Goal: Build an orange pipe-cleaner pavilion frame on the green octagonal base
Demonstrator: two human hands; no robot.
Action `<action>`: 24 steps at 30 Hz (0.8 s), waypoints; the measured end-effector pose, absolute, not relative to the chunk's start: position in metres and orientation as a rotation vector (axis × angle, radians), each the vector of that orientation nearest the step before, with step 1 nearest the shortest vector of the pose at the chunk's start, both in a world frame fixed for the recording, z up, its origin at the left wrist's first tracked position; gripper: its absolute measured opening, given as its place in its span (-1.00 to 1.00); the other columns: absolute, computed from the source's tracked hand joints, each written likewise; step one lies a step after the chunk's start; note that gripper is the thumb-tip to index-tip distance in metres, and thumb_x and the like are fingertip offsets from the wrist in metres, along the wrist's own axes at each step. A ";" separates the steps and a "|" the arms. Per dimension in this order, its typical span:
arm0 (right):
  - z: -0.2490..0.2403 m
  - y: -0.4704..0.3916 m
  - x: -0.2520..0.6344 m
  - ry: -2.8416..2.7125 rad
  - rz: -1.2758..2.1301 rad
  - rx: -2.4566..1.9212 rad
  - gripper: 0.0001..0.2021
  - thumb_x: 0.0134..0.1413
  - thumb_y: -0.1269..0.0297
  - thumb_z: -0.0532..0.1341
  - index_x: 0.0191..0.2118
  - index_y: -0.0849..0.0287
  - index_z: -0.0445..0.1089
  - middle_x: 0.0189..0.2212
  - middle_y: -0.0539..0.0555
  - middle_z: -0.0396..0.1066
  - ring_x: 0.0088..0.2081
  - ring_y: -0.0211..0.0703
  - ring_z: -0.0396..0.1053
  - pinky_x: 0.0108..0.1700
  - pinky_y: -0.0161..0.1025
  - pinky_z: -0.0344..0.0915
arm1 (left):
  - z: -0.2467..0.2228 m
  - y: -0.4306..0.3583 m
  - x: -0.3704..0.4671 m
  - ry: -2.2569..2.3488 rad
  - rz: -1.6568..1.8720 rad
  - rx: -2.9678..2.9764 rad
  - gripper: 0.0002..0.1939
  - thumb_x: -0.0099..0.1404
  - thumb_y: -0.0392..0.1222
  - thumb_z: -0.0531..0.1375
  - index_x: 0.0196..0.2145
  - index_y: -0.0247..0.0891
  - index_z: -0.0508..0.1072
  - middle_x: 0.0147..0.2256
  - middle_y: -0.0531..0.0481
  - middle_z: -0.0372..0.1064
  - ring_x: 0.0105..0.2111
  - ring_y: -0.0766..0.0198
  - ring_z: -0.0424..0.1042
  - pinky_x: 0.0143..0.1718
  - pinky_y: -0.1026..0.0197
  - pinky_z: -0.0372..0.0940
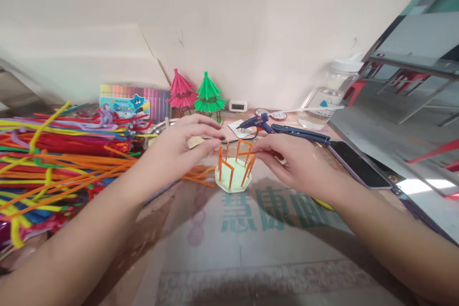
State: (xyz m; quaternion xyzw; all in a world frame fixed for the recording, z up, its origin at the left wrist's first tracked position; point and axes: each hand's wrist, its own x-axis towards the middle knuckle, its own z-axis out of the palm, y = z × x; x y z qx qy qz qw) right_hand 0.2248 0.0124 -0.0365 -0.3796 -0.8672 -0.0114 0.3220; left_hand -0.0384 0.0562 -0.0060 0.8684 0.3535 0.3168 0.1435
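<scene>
A pale green, many-sided base [234,179] stands on the work surface, with several orange posts [225,164] upright around its edge, some joined by orange crosspieces. At the right side of this piece, my right hand [292,160] pinches a short orange stem at the top of the posts. My left hand [182,146] hovers at the upper left of the piece, its fingers apart and nothing visible between them. Orange pipe cleaners [118,168] reach from the left toward the base, passing behind my left forearm.
Colourful pipe cleaners [46,181] heap up at the left, before a marker set [125,103]. Red [181,91] and green [208,93] small trees stand behind. A glue gun [256,123], phone [358,165] and water bottle [324,98] lie or stand to the right.
</scene>
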 end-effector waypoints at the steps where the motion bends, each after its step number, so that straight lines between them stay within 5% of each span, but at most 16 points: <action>1: -0.040 0.012 0.223 -2.290 -0.029 -0.979 -0.86 0.33 0.37 0.13 -0.11 0.13 0.43 -0.22 0.06 0.57 -0.25 -0.16 0.48 -0.20 -0.24 0.32 | -0.006 0.051 -0.035 0.959 0.920 2.552 -0.75 0.40 -0.05 0.18 -0.14 -0.17 0.61 -0.02 -0.05 0.49 0.01 0.14 0.46 0.10 0.08 0.33; 10: -0.055 0.006 0.220 -2.255 0.040 -0.936 -0.85 0.36 0.34 0.12 -0.05 0.12 0.40 -0.16 0.08 0.58 -0.15 -0.13 0.51 -0.10 -0.20 0.38 | -0.020 0.042 -0.020 0.794 0.910 2.854 -0.86 0.41 -0.17 0.21 -0.23 -0.16 0.59 -0.09 -0.04 0.46 -0.09 0.17 0.42 -0.04 0.08 0.28; 20: -0.057 0.012 0.225 -2.315 -0.127 -0.888 -0.87 0.34 0.39 0.11 -0.14 0.14 0.41 -0.31 0.09 0.51 -0.28 -0.13 0.43 -0.25 -0.22 0.27 | -0.018 0.043 -0.022 0.748 0.795 2.893 -0.85 0.41 -0.15 0.19 -0.27 -0.21 0.54 -0.13 -0.04 0.47 -0.08 0.14 0.42 -0.06 0.07 0.27; 24: -0.056 0.013 0.226 -2.301 0.017 -0.909 -0.85 0.26 0.46 0.14 -0.14 0.13 0.41 -0.30 0.04 0.54 -0.27 -0.16 0.45 -0.25 -0.26 0.28 | -0.018 0.045 -0.025 0.755 0.728 2.881 -0.84 0.42 -0.19 0.18 -0.15 -0.16 0.56 -0.05 -0.05 0.46 -0.01 0.13 0.41 -0.01 0.08 0.29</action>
